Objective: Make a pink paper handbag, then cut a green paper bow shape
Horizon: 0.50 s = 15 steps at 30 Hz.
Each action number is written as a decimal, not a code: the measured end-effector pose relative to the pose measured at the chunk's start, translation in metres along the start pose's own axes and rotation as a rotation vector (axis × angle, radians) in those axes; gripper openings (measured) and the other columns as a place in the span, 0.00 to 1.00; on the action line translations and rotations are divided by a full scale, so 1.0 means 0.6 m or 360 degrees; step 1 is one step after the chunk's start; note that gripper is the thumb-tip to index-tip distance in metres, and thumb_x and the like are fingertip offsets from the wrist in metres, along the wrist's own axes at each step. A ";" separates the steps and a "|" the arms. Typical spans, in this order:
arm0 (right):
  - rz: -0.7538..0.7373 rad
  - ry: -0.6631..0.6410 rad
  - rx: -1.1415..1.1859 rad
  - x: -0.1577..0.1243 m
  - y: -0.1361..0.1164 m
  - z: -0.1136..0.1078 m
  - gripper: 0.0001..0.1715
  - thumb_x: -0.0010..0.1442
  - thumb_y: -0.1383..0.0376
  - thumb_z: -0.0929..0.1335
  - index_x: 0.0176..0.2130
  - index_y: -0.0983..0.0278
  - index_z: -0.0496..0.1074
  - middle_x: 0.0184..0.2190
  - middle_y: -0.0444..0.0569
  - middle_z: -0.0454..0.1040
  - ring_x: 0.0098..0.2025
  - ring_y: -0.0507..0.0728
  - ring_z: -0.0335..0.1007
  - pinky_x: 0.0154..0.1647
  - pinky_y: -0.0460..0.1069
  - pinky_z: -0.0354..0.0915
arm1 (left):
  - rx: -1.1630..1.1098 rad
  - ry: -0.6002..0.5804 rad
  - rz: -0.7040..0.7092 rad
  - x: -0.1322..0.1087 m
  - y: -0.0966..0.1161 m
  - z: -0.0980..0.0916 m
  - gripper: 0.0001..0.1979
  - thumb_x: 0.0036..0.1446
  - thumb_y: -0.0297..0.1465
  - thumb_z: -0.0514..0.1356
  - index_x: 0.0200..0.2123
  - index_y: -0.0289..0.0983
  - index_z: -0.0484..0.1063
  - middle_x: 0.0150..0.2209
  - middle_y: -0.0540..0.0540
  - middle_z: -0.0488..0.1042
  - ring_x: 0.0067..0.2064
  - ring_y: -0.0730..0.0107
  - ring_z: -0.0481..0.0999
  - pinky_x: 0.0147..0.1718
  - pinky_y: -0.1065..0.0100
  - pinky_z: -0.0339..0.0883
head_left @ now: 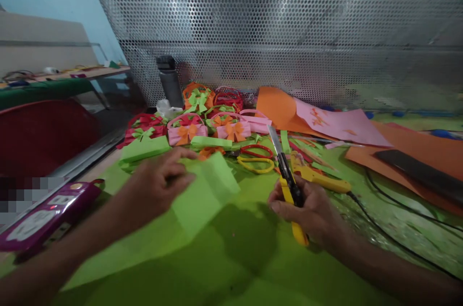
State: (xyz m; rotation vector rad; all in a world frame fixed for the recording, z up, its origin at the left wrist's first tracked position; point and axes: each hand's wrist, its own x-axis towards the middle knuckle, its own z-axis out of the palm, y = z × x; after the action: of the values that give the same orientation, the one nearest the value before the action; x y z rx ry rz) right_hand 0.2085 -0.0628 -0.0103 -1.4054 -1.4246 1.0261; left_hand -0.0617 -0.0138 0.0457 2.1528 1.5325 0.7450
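My right hand (314, 209) is wrapped round a yellow-and-black utility knife (289, 190), whose blade is out and points up and away from me. My left hand (155, 180) is over a light green sheet piece (206, 195), with gaps between its half-bent fingers and nothing visible between them. Whether the fingertips touch the piece I cannot tell. Under both hands lies a large green sheet (231, 267). Just beyond the knife is a yellow glue gun (325, 178) with a black cord. Scissors with red and yellow handles (256, 164) lie between the hands.
Small felt-like baskets with bows (188, 130) crowd the back, beside a grey bottle (170, 82). Orange (277, 106) and pink sheets (340, 123) lie at back right, near a dark flat object (419, 171). A purple power strip (54, 214) is at left. Perforated metal (271, 21) stands behind.
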 end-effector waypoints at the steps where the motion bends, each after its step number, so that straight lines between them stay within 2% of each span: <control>1: 0.0003 0.0006 -0.0003 0.000 -0.001 0.000 0.10 0.45 0.63 0.71 0.29 0.63 0.68 0.25 0.43 0.72 0.27 0.53 0.68 0.29 0.48 0.65 | 0.0287 0.0025 -0.0023 0.012 -0.009 -0.027 0.14 0.52 0.38 0.55 0.41 0.39 0.69 0.22 0.54 0.72 0.22 0.72 0.67 0.24 0.71 0.57; 3: 0.0017 0.0000 0.0013 -0.001 -0.003 -0.001 0.10 0.45 0.64 0.71 0.30 0.63 0.67 0.25 0.43 0.72 0.27 0.53 0.68 0.29 0.48 0.65 | 0.0924 0.0259 -0.0144 0.029 -0.023 -0.066 0.17 0.51 0.39 0.55 0.43 0.39 0.69 0.30 0.51 0.73 0.31 0.63 0.73 0.30 0.67 0.60; 4: 0.0021 -0.0004 0.0023 -0.001 -0.003 0.000 0.10 0.45 0.64 0.71 0.30 0.62 0.67 0.25 0.43 0.72 0.27 0.53 0.68 0.29 0.48 0.65 | 0.1215 0.0367 -0.0202 0.033 -0.026 -0.074 0.21 0.53 0.41 0.53 0.48 0.39 0.65 0.37 0.46 0.72 0.40 0.52 0.72 0.34 0.62 0.61; 5: 0.0024 -0.0006 0.0028 -0.001 -0.003 0.000 0.11 0.46 0.64 0.71 0.31 0.62 0.67 0.25 0.43 0.72 0.27 0.53 0.68 0.29 0.48 0.65 | 0.1394 0.0466 -0.0161 0.033 -0.026 -0.072 0.23 0.56 0.43 0.48 0.51 0.36 0.63 0.44 0.42 0.70 0.49 0.44 0.67 0.38 0.57 0.61; 6: 0.0025 -0.0012 0.0024 0.000 -0.002 0.001 0.11 0.46 0.63 0.71 0.31 0.62 0.67 0.26 0.43 0.72 0.28 0.53 0.68 0.29 0.48 0.65 | 0.1416 0.0551 -0.0077 0.030 -0.024 -0.061 0.24 0.58 0.44 0.45 0.52 0.36 0.61 0.48 0.41 0.67 0.53 0.43 0.62 0.43 0.57 0.60; 7: 0.0025 -0.0018 0.0015 0.000 0.000 0.001 0.11 0.46 0.63 0.71 0.31 0.62 0.67 0.26 0.43 0.72 0.28 0.54 0.68 0.29 0.49 0.65 | 0.1351 0.0565 0.0034 0.026 -0.018 -0.041 0.23 0.60 0.43 0.42 0.51 0.37 0.62 0.49 0.42 0.67 0.53 0.48 0.63 0.46 0.60 0.59; 8: 0.0024 -0.0028 0.0005 0.001 0.002 0.001 0.11 0.46 0.63 0.71 0.31 0.63 0.66 0.26 0.44 0.72 0.28 0.54 0.68 0.30 0.49 0.65 | 0.1218 0.0453 0.0121 0.020 -0.012 -0.016 0.22 0.61 0.41 0.41 0.51 0.36 0.61 0.49 0.43 0.68 0.51 0.53 0.66 0.46 0.62 0.59; 9: 0.0022 -0.0044 0.0002 0.003 0.005 0.001 0.12 0.46 0.62 0.71 0.31 0.63 0.66 0.26 0.43 0.72 0.28 0.54 0.68 0.30 0.49 0.65 | 0.1088 0.0147 0.0175 0.015 -0.005 0.012 0.23 0.60 0.43 0.43 0.51 0.35 0.61 0.48 0.42 0.69 0.48 0.56 0.69 0.42 0.63 0.62; 11: 0.0013 -0.0072 0.0026 0.004 0.009 0.000 0.12 0.46 0.61 0.71 0.32 0.63 0.66 0.26 0.43 0.71 0.28 0.53 0.67 0.30 0.48 0.65 | 0.0985 -0.0213 0.0184 0.009 0.006 0.065 0.26 0.57 0.46 0.48 0.50 0.32 0.62 0.44 0.37 0.72 0.42 0.54 0.72 0.37 0.60 0.65; 13: 0.0003 -0.0084 0.0045 0.005 0.011 -0.001 0.13 0.46 0.61 0.71 0.31 0.63 0.66 0.26 0.43 0.71 0.28 0.53 0.67 0.30 0.48 0.65 | 0.1006 -0.0275 0.0171 0.012 0.010 0.100 0.26 0.55 0.47 0.50 0.46 0.31 0.64 0.40 0.36 0.73 0.42 0.50 0.71 0.35 0.59 0.65; 15: 0.0018 -0.0094 0.0024 0.004 0.010 -0.002 0.13 0.46 0.61 0.70 0.31 0.63 0.66 0.26 0.43 0.71 0.28 0.53 0.67 0.30 0.48 0.65 | 0.1004 -0.0249 0.0155 0.020 0.007 0.113 0.20 0.56 0.43 0.50 0.42 0.33 0.65 0.36 0.38 0.73 0.38 0.53 0.72 0.31 0.61 0.63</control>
State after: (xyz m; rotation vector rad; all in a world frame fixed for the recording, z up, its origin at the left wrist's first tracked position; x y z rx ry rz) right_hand 0.2115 -0.0604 -0.0157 -1.3839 -1.4502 1.0910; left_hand -0.0133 -0.0046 -0.0025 2.6624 1.7486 0.1042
